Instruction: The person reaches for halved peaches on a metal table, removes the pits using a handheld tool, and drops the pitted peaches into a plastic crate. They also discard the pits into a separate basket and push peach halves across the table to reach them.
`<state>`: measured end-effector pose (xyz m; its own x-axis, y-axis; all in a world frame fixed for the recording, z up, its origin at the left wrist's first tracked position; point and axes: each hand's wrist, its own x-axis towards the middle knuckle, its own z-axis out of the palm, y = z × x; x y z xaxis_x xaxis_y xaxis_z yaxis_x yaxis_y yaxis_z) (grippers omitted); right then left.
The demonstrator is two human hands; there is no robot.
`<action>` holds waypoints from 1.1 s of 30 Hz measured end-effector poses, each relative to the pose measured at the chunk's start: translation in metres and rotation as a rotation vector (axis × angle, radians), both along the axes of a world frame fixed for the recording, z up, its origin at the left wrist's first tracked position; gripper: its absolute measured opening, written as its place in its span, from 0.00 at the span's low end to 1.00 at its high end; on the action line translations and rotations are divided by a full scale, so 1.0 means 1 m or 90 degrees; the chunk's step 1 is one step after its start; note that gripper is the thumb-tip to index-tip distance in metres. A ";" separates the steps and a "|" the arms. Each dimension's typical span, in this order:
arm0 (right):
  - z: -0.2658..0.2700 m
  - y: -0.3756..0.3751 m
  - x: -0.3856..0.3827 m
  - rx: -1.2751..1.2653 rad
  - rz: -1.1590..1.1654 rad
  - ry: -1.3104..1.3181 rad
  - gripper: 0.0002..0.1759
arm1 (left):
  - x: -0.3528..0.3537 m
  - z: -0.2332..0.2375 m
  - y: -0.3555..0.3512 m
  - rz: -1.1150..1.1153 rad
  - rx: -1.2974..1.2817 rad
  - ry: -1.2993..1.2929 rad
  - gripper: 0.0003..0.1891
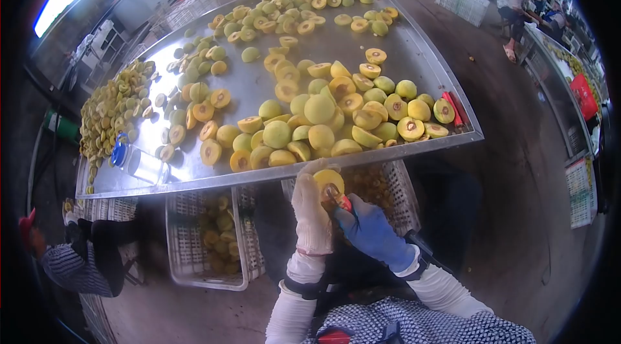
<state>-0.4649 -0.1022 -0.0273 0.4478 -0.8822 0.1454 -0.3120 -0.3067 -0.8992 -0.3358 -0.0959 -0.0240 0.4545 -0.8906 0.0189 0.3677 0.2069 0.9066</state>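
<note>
My left hand (310, 218), in a white knitted glove, is closed around a yellow peach half (328, 179) just below the table's near edge. Its cut face with a brownish centre is turned towards my right hand. A blue glove covers my right hand (375, 231), which grips a small tool with a red handle (344, 202). The tool's metal end touches the centre of the peach half; its exact shape is partly hidden by my fingers. Beyond my hands, a pile of whole-looking and halved peaches (320, 109) lies on the metal table (252, 91).
White crates (244, 240) of peach pieces stand under the near edge. A clear container with a blue lid (139, 163) lies at the table's left, and red-handled tools (454, 110) at its right corner. A person (77, 266) sits at left; others work at far right.
</note>
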 end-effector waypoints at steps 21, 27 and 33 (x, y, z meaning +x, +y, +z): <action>-0.027 -0.009 -0.012 0.146 -0.078 -0.208 0.14 | -0.006 0.014 0.017 -0.061 0.104 -0.134 0.29; -0.012 -0.002 -0.028 0.184 -0.052 -0.109 0.15 | -0.010 0.009 0.024 -0.026 0.239 -0.126 0.29; -0.030 0.018 -0.018 0.147 -0.034 -0.003 0.16 | -0.015 -0.014 0.025 0.046 0.125 0.146 0.20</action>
<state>-0.4831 -0.0843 -0.0573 0.3995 -0.9147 -0.0606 -0.3172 -0.0760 -0.9453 -0.3510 -0.0707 -0.0375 0.4889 -0.8322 -0.2614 0.5587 0.0686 0.8265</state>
